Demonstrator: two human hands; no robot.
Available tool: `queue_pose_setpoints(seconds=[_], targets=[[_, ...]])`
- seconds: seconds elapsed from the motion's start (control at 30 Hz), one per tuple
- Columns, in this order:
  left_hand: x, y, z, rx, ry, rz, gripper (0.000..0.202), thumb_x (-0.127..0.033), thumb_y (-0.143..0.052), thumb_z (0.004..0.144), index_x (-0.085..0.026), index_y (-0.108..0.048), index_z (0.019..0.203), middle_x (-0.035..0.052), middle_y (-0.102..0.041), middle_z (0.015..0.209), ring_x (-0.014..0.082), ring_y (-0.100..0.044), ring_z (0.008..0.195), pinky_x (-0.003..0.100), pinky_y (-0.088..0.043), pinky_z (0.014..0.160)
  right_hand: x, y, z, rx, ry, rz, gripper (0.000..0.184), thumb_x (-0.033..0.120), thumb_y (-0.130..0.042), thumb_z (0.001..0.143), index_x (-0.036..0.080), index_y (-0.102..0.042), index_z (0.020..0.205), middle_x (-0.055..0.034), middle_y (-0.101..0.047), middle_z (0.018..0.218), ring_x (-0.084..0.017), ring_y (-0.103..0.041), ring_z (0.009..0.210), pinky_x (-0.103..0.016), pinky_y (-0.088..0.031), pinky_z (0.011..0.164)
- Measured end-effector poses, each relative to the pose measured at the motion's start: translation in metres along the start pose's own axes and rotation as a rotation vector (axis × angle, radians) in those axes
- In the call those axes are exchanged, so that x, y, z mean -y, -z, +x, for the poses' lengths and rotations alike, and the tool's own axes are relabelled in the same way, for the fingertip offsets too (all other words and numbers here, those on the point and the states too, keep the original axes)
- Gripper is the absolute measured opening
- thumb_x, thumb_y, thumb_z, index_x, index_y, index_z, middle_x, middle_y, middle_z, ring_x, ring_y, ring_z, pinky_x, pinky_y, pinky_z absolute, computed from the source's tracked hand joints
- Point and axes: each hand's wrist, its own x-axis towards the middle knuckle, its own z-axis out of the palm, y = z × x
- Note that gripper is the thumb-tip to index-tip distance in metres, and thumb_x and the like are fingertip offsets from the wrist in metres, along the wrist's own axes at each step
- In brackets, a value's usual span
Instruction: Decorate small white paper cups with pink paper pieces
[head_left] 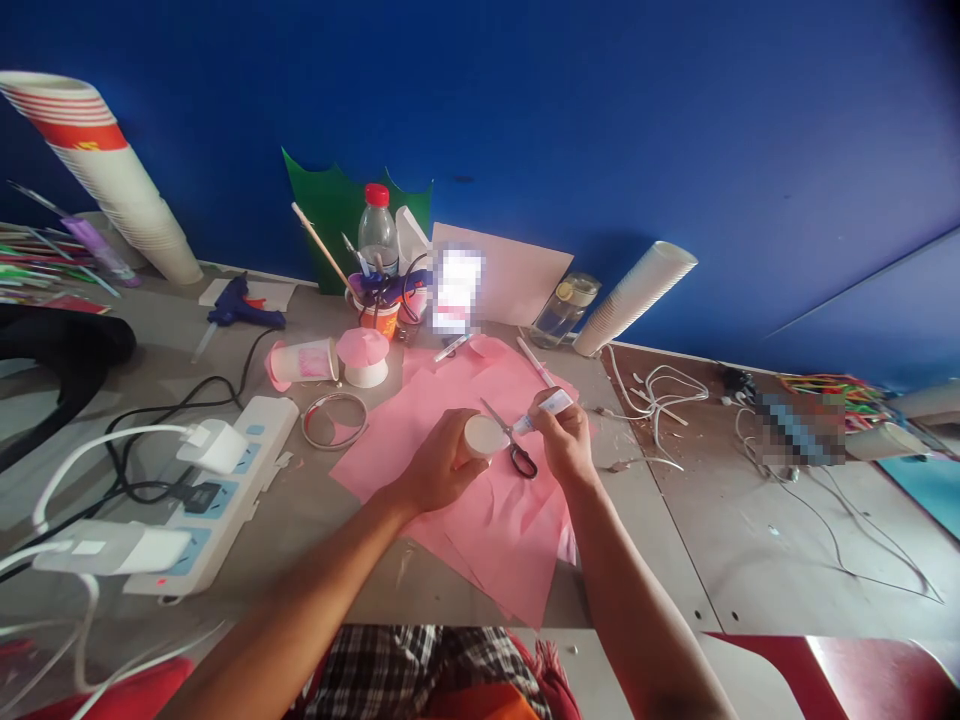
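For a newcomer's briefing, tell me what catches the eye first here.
The pink paper sheets spread across the table catch the eye first, against the deep blue wall behind. On them, the left hand grips a white cup and the right hand holds a small tube above black-handled scissors. A tall stack of red-striped paper cups leans at the upper left.

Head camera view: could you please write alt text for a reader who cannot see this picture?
Seen from the wearer's head, the left hand holds a small white cup, and the right hand points a small tube at it. Below them lie pink paper and black-handled scissors. A power strip sits to the left.
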Motion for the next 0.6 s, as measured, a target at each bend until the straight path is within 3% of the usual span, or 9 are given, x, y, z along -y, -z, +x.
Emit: queue_pose_setpoints(seconds=[0.27, 0.6], targets=[[0.0, 0.0, 0.001, 0.003, -0.004, 0.009, 0.047, -0.017, -0.061, 0.078, -0.022, -0.044, 0.121, 0.0089, -0.051, 0.119, 0.0249, -0.048, 0.11, 0.042, -0.043, 0.096, -0.001, -0.008, 0.0, 0.007, -0.114, 0.009, 0.017, 0.029, -0.063, 0.07, 0.019, -0.05, 0.064, 0.0063, -0.044, 0.054, -0.008, -0.043, 0.05, -0.022, -0.037, 0.051], [-0.003, 0.0, 0.001, 0.0, 0.021, 0.005, 0.045, -0.019, -0.062, 0.077, -0.021, -0.045, 0.119, 0.0088, -0.052, 0.118, 0.0248, -0.049, 0.11, 0.041, -0.044, 0.095, 0.014, -0.014, -0.008, -0.026, -0.031, -0.423, 0.017, 0.031, -0.057, 0.073, 0.02, -0.046, 0.065, 0.006, -0.045, 0.052, -0.009, -0.041, 0.049, -0.022, -0.033, 0.049]])
